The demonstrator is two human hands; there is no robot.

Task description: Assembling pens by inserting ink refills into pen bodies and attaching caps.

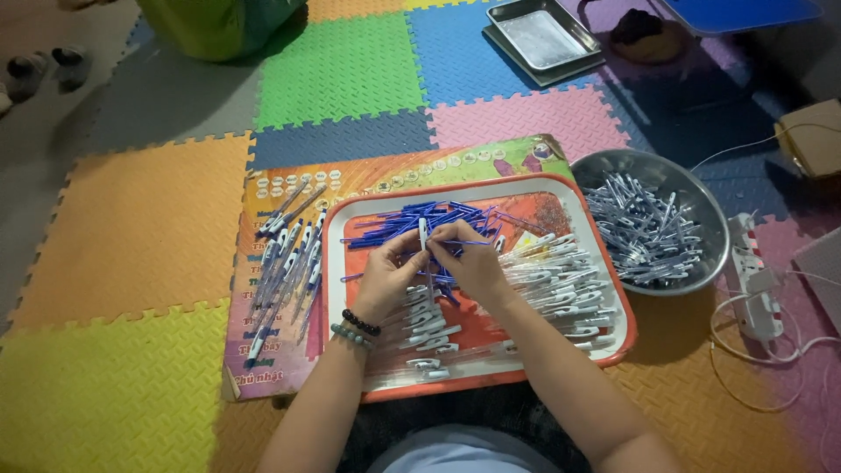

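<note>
A floor of interlocking foam mats (140, 228) in orange, yellow, green, blue, pink and grey carries everything. On it lies a colourful printed board (385, 171), rectangular, with rows of small round pictures along its top edge and coloured lettering down its left side. Overlapping the board's right part sits a white tray (613, 337) with an orange-red rim, holding a heap of blue refills (412, 219) at the top and clear pen barrels (561, 280) with white clips to the right and below. Just right of the tray stands a round metal bowl (710, 223) of clear barrels (also piled loosely). Left of the tray, finished pens (285, 263) lie in a loose row on the board. Over the tray's middle, the left hand (385, 280) and right hand (473, 263) meet, both pinched closed on one white-clipped pen piece (423, 232).
</note>
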